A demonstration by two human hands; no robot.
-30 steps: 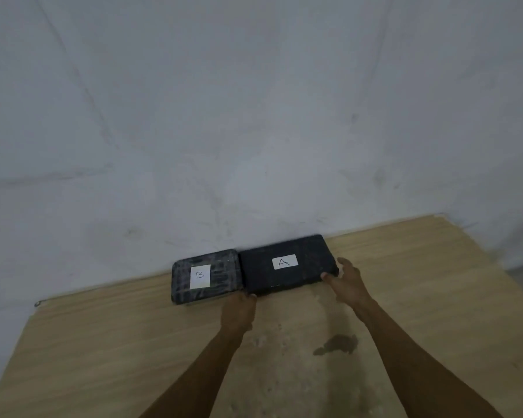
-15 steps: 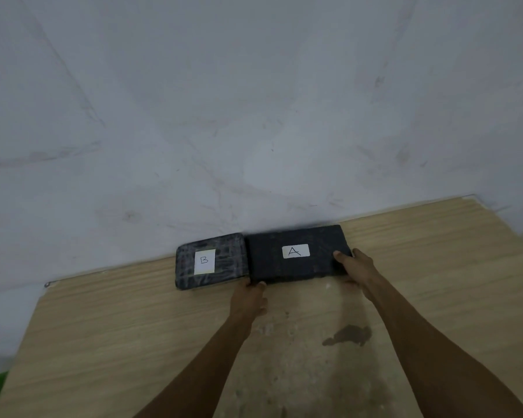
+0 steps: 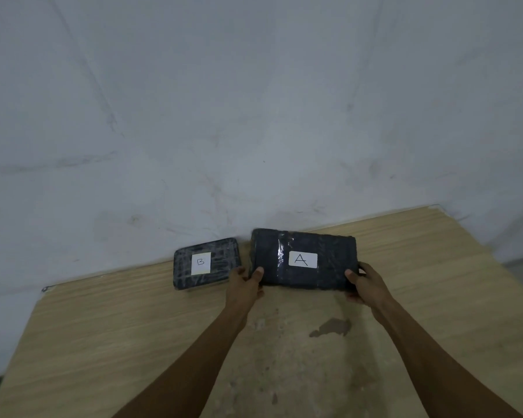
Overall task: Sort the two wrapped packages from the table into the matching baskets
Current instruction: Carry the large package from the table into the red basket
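At the centre of the frame, the left hand point(image 3: 245, 283) and right hand point(image 3: 363, 284) clamp the two short ends of the dark wrapped package marked A point(image 3: 304, 258), thumbs on top. Just left of it, the smaller package marked B point(image 3: 206, 263) lies flat on the wooden surface point(image 3: 118, 333) against the wall point(image 3: 254, 116).

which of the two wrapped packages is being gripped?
The larger package labelled A, on the right: left hand and right hand clamp its ends. Package B sits untouched.
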